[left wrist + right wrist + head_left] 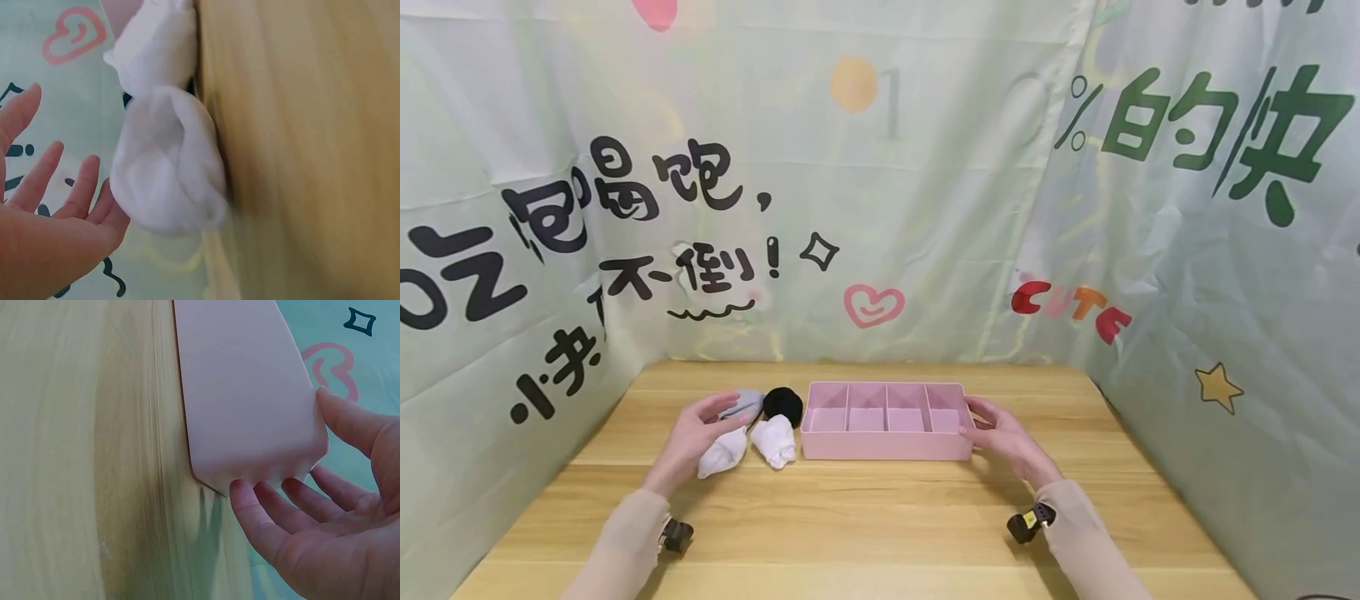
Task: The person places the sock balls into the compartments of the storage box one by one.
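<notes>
A pink organizer box [886, 446] with several compartments in a row stands on the table. My right hand [1011, 442] is at its right end. In the right wrist view, the fingertips meet the end wall of the box [250, 381] and the thumb touches its upper edge. My left hand [694, 437] hovers over the balled-up socks left of the box, fingers spread and holding nothing. Near it are a grey sock [747, 405] and a white sock [169, 169], partly covered by the hand in the head view. A second white sock [774, 442] and a black sock [783, 407] lie closer to the box.
The wooden table [850, 533] runs up to a printed cloth curtain [775, 167] at the back and both sides. Each wrist carries a small black camera, one on the left [677, 535] and one on the right [1030, 523].
</notes>
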`<state>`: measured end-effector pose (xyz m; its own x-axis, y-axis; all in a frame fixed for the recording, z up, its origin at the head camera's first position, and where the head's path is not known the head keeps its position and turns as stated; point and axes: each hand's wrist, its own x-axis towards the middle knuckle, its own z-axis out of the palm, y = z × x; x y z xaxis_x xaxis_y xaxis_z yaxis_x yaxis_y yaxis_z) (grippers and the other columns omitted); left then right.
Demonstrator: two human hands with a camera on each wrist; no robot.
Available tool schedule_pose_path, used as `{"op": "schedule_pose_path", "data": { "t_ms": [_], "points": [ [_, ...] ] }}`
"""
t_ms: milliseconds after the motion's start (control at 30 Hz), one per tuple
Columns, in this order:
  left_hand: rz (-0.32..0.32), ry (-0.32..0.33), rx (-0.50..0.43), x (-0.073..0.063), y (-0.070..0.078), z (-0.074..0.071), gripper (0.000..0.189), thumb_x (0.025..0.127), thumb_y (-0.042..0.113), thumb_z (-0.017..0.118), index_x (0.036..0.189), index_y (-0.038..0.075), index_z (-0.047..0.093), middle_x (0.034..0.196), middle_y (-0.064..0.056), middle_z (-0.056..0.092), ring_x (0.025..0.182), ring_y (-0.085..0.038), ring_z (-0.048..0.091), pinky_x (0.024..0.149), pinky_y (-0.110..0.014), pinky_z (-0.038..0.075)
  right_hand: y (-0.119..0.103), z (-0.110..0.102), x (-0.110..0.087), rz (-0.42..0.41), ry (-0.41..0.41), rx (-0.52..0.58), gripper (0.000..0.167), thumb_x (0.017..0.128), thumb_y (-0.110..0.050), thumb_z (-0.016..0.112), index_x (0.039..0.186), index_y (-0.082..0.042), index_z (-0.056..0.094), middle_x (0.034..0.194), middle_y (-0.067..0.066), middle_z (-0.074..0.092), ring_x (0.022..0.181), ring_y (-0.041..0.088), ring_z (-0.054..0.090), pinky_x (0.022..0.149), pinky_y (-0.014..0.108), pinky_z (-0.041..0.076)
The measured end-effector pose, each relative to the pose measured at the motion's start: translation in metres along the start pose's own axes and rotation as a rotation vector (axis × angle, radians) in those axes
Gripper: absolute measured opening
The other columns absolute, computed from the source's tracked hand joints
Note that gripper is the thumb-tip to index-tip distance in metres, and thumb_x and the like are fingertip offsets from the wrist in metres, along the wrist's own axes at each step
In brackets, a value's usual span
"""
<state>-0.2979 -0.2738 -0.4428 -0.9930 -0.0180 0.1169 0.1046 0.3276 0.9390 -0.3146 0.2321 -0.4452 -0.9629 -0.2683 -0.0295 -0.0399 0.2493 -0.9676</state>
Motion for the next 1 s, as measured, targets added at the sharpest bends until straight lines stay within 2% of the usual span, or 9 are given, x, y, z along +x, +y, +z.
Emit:
{"op": "schedule_pose_path", "data": {
  "t_ms": [133,267,367,433,500,633,733,867,1000],
  "points": [
    [-0.017,-0.031,0.015,-0.003,-0.006,-0.008,0.065,0.087,0.022,0.075,0.142,0.000,0.047,0.148,-0.023,0.045,0.138,-0.039,0.038,0.115,-0.053,0.027,0.001,0.000,-0.001,0.019,-0.005,0.020,0.071,0.094,-0.007,0.064,0.153,-0.001,0.025,0.160,0.024,0.021,0.143,0.046,0.027,0.106,0.048,0.045],
    [-0.052,-0.104,0.004,-0.005,-0.012,-0.016,0.070,0.085,0.022,0.076,0.143,-0.001,0.044,0.151,-0.025,0.039,0.141,-0.044,0.031,0.115,-0.060,0.023,0.001,0.001,-0.001,0.027,-0.013,0.033,0.072,0.093,-0.007,0.064,0.153,-0.001,0.024,0.160,0.024,0.020,0.143,0.046,0.026,0.106,0.049,0.044],
    [-0.069,-0.146,-0.006,-0.006,-0.017,-0.022,0.070,0.084,0.018,0.077,0.142,-0.003,0.044,0.152,-0.025,0.037,0.141,-0.046,0.028,0.115,-0.060,0.021,0.002,0.001,0.000,0.028,-0.015,0.037,0.073,0.093,-0.007,0.064,0.154,-0.001,0.023,0.160,0.024,0.019,0.143,0.046,0.026,0.106,0.048,0.045],
    [-0.074,-0.176,-0.002,-0.007,-0.020,-0.025,0.069,0.084,0.015,0.076,0.142,-0.004,0.044,0.151,-0.027,0.037,0.138,-0.046,0.031,0.113,-0.057,0.027,0.002,0.001,0.000,0.029,-0.009,0.040,0.074,0.093,-0.008,0.065,0.154,-0.001,0.023,0.160,0.023,0.020,0.143,0.046,0.026,0.105,0.047,0.045],
    [-0.092,-0.205,0.003,-0.009,-0.021,-0.029,0.069,0.084,0.014,0.076,0.143,-0.003,0.043,0.150,-0.027,0.038,0.133,-0.042,0.038,0.107,-0.048,0.037,0.002,0.001,0.001,0.028,-0.010,0.040,0.075,0.092,-0.008,0.065,0.154,-0.001,0.023,0.160,0.024,0.019,0.143,0.047,0.026,0.104,0.047,0.046],
    [-0.143,-0.274,-0.018,-0.010,-0.024,-0.032,0.067,0.084,0.011,0.074,0.143,-0.002,0.043,0.144,-0.029,0.041,0.115,-0.027,0.052,0.090,-0.032,0.048,0.003,0.001,0.000,0.037,-0.003,0.041,0.075,0.092,-0.007,0.065,0.153,-0.001,0.023,0.160,0.024,0.020,0.142,0.047,0.027,0.101,0.044,0.049],
    [-0.180,-0.310,-0.044,-0.010,-0.025,-0.032,0.064,0.086,0.010,0.072,0.142,0.000,0.043,0.140,-0.027,0.041,0.104,-0.019,0.053,0.083,-0.030,0.049,0.004,0.000,0.001,0.048,-0.002,0.051,0.074,0.092,-0.006,0.065,0.154,-0.002,0.024,0.160,0.023,0.020,0.143,0.046,0.028,0.101,0.043,0.049],
    [-0.203,-0.352,-0.063,-0.007,-0.025,-0.034,0.064,0.088,0.012,0.071,0.144,0.002,0.041,0.136,-0.021,0.045,0.098,-0.016,0.053,0.080,-0.030,0.047,0.004,0.000,0.001,0.036,-0.022,0.054,0.076,0.092,-0.008,0.065,0.155,-0.002,0.021,0.161,0.022,0.018,0.142,0.046,0.028,0.101,0.042,0.050],
    [-0.219,-0.384,-0.087,-0.002,-0.025,-0.035,0.063,0.090,0.013,0.069,0.145,0.003,0.041,0.126,-0.015,0.048,0.079,-0.010,0.052,0.065,-0.024,0.045,0.001,-0.001,0.000,0.029,-0.035,0.038,0.079,0.092,-0.011,0.066,0.155,-0.002,0.019,0.161,0.023,0.017,0.142,0.046,0.028,0.099,0.039,0.051]
  ]
}}
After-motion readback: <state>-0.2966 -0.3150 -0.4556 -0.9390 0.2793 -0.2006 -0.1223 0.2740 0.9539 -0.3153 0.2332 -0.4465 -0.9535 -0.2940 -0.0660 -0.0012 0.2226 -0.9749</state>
